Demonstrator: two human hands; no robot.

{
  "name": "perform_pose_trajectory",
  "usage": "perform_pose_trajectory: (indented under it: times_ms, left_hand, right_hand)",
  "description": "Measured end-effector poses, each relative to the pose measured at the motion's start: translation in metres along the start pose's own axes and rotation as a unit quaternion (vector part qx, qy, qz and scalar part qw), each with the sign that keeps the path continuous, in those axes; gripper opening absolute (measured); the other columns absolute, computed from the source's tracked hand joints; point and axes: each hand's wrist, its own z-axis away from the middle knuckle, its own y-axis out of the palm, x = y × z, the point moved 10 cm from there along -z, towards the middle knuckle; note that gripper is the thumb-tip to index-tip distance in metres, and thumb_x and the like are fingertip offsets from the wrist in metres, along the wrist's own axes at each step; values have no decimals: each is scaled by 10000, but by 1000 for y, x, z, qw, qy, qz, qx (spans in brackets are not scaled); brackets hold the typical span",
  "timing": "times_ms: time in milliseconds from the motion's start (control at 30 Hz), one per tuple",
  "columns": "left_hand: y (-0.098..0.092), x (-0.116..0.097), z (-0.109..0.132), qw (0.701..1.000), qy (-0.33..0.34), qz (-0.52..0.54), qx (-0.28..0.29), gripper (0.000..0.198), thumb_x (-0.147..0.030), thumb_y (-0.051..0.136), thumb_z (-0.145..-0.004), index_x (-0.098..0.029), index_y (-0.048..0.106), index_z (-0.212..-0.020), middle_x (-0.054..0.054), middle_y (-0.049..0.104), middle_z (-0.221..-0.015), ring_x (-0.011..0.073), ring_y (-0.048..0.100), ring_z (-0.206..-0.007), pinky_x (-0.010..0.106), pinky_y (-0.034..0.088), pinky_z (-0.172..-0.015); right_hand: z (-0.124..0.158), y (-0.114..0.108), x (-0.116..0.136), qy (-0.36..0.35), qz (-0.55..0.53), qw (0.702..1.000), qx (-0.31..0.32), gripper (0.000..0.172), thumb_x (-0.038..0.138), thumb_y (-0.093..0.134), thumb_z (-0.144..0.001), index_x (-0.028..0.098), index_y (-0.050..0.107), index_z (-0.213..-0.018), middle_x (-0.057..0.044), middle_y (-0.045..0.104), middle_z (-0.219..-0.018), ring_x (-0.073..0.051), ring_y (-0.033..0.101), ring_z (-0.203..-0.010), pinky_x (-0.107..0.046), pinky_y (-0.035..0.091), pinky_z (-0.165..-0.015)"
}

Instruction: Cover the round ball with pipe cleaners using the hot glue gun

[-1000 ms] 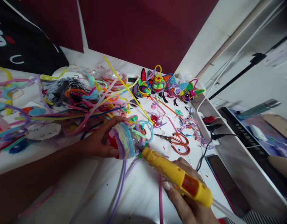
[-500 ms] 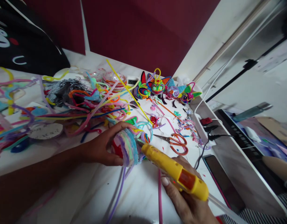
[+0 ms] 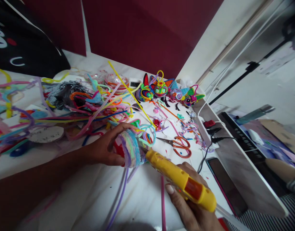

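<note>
My left hand (image 3: 106, 148) is wrapped round a ball covered in pastel pipe cleaners (image 3: 129, 148), red at its near side, held just above the white table (image 3: 142, 199). My right hand (image 3: 189, 205) grips a yellow glue gun (image 3: 181, 180) whose nozzle touches the right side of the ball. Loose purple pipe cleaner ends (image 3: 120, 199) trail from the ball toward me.
A big tangle of coloured pipe cleaners (image 3: 72, 102) covers the left half of the table. Orange-handled scissors (image 3: 179, 147) lie right of the ball. Several finished pipe-cleaner heads (image 3: 161, 89) stand at the back. A phone (image 3: 225, 186), cables and a red plug (image 3: 208, 123) lie right.
The ball has turned slightly in my left hand and the glue gun nozzle stays pressed at its right side. The view has shifted a little; both hands keep their grip.
</note>
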Motion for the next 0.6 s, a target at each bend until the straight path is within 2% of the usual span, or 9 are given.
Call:
perform_pose_trajectory:
  times_ms: [167, 300, 600]
  left_hand:
    - [-8, 9, 3, 999, -22, 28, -35, 799, -490, 835, -705, -249, 448, -1361, 71, 546, -1196, 227, 606, -982, 295, 529, -801]
    - [-14, 17, 7, 997, -21, 41, -57, 835, -533, 840, -684, -267, 460, -1379, 84, 530, -1285, 243, 602, -1071, 292, 517, -856]
    - [-14, 19, 5, 994, -43, 73, -64, 855, -555, 848, -652, -239, 471, -1352, 100, 568, -1239, 252, 623, -1013, 301, 528, -810]
  right_hand:
    - [2, -2, 0, 10, 17, 1000, 1, 199, 208, 550, -984, 218, 564, -1183, -84, 695, -966, -234, 682, -812, -350, 564, -581]
    - [6, -1, 4, -7, 35, 999, 6, 205, 225, 524, -999, 205, 557, -1200, -94, 700, -979, -247, 694, -826, -371, 589, -615]
    - [12, 0, 3, 2, 47, 999, 12, 219, 259, 498, -1023, 194, 538, -1228, -104, 703, -1005, -252, 692, -861, -376, 582, -655]
